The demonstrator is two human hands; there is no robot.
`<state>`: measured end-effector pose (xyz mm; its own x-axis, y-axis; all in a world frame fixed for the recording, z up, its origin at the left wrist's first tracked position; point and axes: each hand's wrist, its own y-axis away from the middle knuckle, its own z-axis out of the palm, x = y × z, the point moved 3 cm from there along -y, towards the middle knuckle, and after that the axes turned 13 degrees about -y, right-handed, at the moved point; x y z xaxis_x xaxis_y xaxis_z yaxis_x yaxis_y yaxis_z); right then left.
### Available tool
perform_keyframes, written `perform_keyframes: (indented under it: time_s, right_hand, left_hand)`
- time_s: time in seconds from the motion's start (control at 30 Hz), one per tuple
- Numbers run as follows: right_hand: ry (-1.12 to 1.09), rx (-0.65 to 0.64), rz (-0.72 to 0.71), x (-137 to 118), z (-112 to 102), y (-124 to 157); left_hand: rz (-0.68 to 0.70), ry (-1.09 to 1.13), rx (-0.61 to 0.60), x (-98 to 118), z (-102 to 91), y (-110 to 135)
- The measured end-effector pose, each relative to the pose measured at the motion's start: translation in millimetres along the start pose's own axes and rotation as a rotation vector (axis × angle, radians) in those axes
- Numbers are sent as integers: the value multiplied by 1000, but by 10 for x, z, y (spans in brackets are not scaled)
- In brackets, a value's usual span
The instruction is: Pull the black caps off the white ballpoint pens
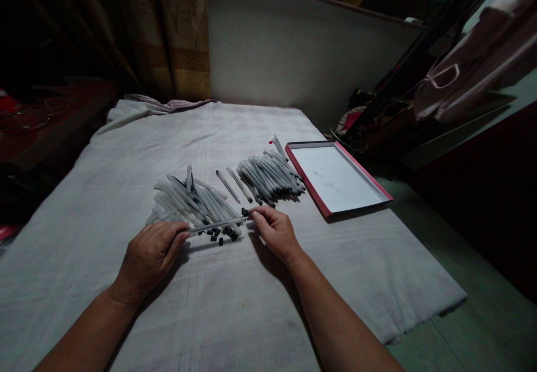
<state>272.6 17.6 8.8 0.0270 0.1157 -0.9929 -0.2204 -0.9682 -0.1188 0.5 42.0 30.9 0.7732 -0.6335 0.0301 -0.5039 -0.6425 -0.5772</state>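
Note:
A thin, clear pen barrel (218,226) stretches between my two hands, slightly higher at its right end. My left hand (153,254) is closed on its left end. With thumb and forefinger, my right hand (276,232) pinches at the other end, where the fingertips hide the exact contact. Small black plugs (221,241) lie scattered below the barrel, and a few show beside my right fingertips. Behind my left hand is a loose heap of clear pen barrels (176,201). Pens with black ends (268,176) form a second pile beyond my right hand.
Two separate pens (227,186) lie between the piles. A shallow red-edged box lid (361,184) with a white inside rests on the right of the cloth-covered surface (201,316). A curtain (180,31) and a pale wall (285,53) stand behind.

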Motion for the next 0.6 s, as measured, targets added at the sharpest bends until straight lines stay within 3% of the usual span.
perform_keyframes:
  time_s: [0.3,0.47,0.6]
  right_hand:
    - [-152,-71,152,11,66,13]
    - [-207,-67,205,-9,94,24]
    - [-215,-3,189,-55,54,-12]
  left_hand:
    - [2,11,-4,22,-8,-10]
    - [-22,5,-49,22,11,-9]
    - [-10,3,-14,12,-10,-17]
